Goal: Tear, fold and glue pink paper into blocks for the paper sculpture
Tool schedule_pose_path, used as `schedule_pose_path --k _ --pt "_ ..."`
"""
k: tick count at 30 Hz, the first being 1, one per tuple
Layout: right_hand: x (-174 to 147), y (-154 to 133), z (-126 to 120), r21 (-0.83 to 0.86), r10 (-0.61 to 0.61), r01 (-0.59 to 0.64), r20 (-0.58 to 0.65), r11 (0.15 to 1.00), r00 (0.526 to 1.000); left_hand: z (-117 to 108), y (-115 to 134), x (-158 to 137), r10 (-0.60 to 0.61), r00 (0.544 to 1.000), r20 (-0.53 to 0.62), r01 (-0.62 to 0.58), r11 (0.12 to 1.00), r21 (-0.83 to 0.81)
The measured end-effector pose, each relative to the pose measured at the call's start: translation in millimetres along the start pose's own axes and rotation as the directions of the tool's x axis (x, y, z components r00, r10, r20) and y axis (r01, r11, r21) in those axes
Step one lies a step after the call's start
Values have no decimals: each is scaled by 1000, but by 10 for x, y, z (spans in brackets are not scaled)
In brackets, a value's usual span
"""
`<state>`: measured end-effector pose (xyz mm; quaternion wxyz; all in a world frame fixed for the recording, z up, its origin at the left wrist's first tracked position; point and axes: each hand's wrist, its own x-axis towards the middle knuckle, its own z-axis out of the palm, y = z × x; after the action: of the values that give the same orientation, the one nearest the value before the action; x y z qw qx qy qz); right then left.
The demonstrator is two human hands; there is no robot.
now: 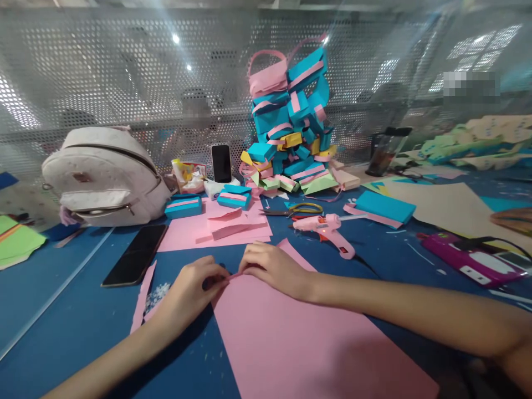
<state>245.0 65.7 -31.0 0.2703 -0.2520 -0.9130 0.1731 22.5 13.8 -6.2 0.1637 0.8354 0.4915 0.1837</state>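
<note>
A large pink paper sheet lies on the blue table in front of me, its near part running toward my body. My left hand pinches the sheet's far left corner between thumb and fingers. Close beside it, my right hand is curled over the far edge, which looks folded up in a narrow strip between the two hands. Several more pink sheets lie just beyond my hands, with a folded pink piece on top. Pink strips and small whitish-blue bits are left of my left hand.
A pink glue gun and scissors lie beyond my right hand. A dark phone and a white backpack are at left. Small paper bags are piled against the perforated metal screen. A purple power strip sits at right.
</note>
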Motion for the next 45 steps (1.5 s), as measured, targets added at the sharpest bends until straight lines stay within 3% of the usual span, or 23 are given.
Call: schedule_pose_path --k 4,10,15,19,24,29,34,37,42,45 --pt "-29 47 -18 -14 -62 62 9 998 998 68 -90 -90 138 990 -36 -134 986 100" --pt "-78 38 -12 -293 -262 249 -2 923 965 70 -112 -155 364 931 22 -351 878 326" --pt "-82 14 6 -411 -329 309 25 858 944 -1 -103 -136 562 825 63 -520 710 475" --pt "-98 5 -11 -537 -341 303 30 787 939 -11 -129 -150 658 752 52 -574 613 542" --pt "-164 -73 -23 -636 -268 250 70 730 961 70 -187 -229 601 798 46 -533 667 521" --pt "-197 -139 -47 -660 -116 170 125 732 985 88 -195 -243 585 807 79 -547 689 475" --pt "-112 -47 -62 -523 -228 206 23 827 973 80 -157 -228 564 824 56 -509 692 511" --pt "-72 -22 -53 -411 -250 238 24 880 968 94 -152 -235 564 825 36 -501 700 509" --pt "-63 -38 -30 -469 -320 293 22 833 947 119 -158 -251 576 817 36 -514 698 498" --pt "-69 -45 -35 -480 -339 321 51 817 939 107 -136 -251 575 812 98 -537 670 513"
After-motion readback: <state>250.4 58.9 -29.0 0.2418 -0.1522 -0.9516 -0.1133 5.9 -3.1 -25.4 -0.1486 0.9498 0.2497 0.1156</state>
